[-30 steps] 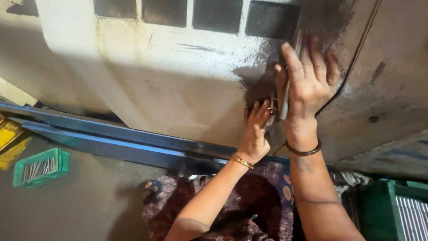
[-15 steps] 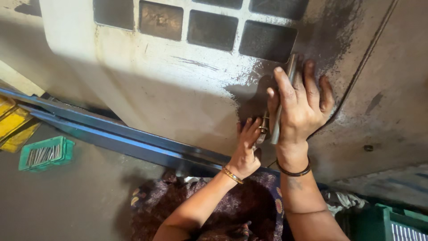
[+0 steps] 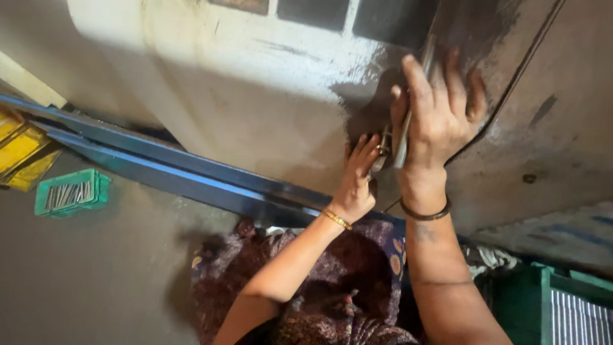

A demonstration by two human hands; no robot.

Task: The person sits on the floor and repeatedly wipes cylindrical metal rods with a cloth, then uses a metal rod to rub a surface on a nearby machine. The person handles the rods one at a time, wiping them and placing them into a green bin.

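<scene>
Far left: we see yellow bins at the frame's edge and, just right of them, a green tray holding thin metal pieces on the grey floor.
Middle: blue steel bars run diagonally under a large, grimy white panel; its dark square openings sit at the top.
Our left hand: fingers curled closed around a small metal part, pinched against the panel's dark patch; a gold bangle circles the wrist.
Our right hand: just right of the left, fingers spread open and laid flat on the panel, pressing a slim metal strip to it; a dark band on the wrist.
In the way: the right hand hides most of the strip.
Far right: a green crate.
Since half a second ago: both hands keep their hold; the view has drifted, so the openings sit higher and the crate shows more.
</scene>
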